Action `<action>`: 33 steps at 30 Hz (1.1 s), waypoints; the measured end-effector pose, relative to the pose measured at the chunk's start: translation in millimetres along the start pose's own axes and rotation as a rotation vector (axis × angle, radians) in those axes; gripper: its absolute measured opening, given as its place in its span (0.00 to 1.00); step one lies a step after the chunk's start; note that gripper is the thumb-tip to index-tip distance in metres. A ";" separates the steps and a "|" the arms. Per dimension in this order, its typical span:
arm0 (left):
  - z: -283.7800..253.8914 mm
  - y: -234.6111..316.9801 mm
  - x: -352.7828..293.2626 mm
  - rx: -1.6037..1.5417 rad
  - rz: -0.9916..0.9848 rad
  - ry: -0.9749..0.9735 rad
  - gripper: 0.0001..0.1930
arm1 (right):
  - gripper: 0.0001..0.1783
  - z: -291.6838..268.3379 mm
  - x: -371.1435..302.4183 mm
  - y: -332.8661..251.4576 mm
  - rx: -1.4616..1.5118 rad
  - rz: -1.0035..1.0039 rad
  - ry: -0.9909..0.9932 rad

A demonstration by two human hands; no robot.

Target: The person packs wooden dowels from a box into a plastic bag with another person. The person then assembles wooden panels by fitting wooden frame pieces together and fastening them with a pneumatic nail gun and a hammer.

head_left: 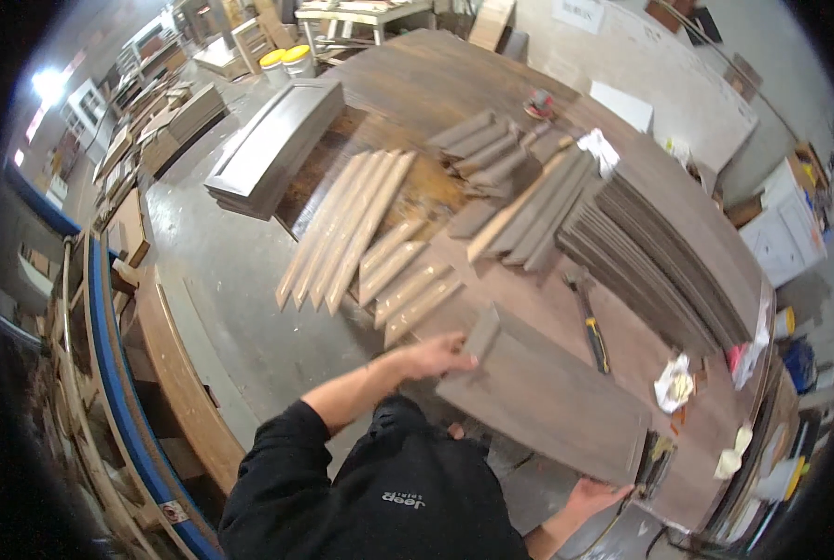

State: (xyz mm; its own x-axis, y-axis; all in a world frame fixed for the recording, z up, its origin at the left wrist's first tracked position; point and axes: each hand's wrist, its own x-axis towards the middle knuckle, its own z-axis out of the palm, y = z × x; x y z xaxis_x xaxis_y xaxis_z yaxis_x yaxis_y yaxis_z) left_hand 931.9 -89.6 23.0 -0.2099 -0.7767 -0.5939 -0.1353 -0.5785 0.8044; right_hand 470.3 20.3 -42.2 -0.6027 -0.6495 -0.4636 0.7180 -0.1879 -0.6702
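Observation:
A flat grey-brown wooden panel (552,397), with a narrow strip across each short end, lies slantwise at the near edge of the worktable. My left hand (440,357) grips its left end, fingers bent over the edge. At the near right corner, my right hand (592,499) is closed on the panel's edge from below, with part of its fingers hidden. Against the right end sits a dark metal piece (656,465), too small to make out. A hammer (592,327) with a yellow and black handle rests just beyond the panel.
Light mitred wood strips (347,229) lie at the left, short ones (408,289) nearer me. Grey strips (548,210) and a long stack (655,266) fill the far right. A silvery panel stack (277,135) stands far left; crumpled white paper (671,385) lies at right.

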 end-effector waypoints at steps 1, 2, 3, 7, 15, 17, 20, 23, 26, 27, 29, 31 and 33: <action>-2.8 7.0 -16.2 -0.047 0.075 -0.053 0.31 | 0.40 -22.5 16.9 4.5 -0.200 0.041 0.078; -11.5 9.4 -33.5 -0.007 0.098 -0.035 0.29 | 0.40 -24.8 15.6 13.7 -0.205 0.043 0.043; -23.4 6.4 -45.8 0.032 0.120 -0.013 0.27 | 0.39 -21.7 9.3 24.3 -0.209 -0.073 -0.017; -106.6 -43.6 -75.2 -0.477 0.241 -0.228 0.34 | 0.39 101.0 -51.7 71.4 -0.174 -0.144 -0.047; -279.1 -83.8 -181.0 -0.922 0.385 0.106 0.28 | 0.39 404.3 -186.1 256.7 -0.497 0.241 -0.648; -308.2 -90.6 -184.2 -1.125 0.433 0.309 0.26 | 0.37 435.7 -218.0 332.8 -0.523 0.488 -0.917; -371.1 -123.3 -169.5 -1.063 0.573 0.485 0.28 | 0.29 418.9 -284.8 424.9 -0.821 0.852 -1.257; -423.4 -99.9 -179.7 -1.059 0.685 0.608 0.25 | 0.27 398.4 -336.2 410.5 -1.058 0.950 -1.814; -474.1 -66.8 -171.8 -1.120 0.841 0.667 0.24 | 0.26 347.1 -303.4 398.7 -1.242 0.880 -1.495; -490.9 -62.6 -167.4 -1.167 0.895 0.706 0.23 | 0.25 332.4 -290.5 392.1 -1.276 0.865 -1.261; -514.8 -49.8 -161.0 -1.164 0.905 0.741 0.22 | 0.23 302.5 -261.6 376.6 -1.296 0.700 -1.035; -546.9 -53.0 -149.5 -1.124 0.883 0.722 0.20 | 0.22 278.1 -233.3 358.7 -1.300 0.611 -0.969; -569.6 -48.2 -130.3 -1.192 0.873 0.811 0.14 | 0.22 266.6 -216.4 345.3 -1.302 0.524 -0.900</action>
State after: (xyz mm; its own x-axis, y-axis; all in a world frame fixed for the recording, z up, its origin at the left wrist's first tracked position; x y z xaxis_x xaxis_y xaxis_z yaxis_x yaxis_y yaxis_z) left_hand 1517.4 -102.4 52.3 0.7467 -0.6433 -0.1690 0.5799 0.5053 0.6391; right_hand 941.5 -100.5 -18.8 0.3049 -0.7149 -0.6292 -0.2647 0.5710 -0.7771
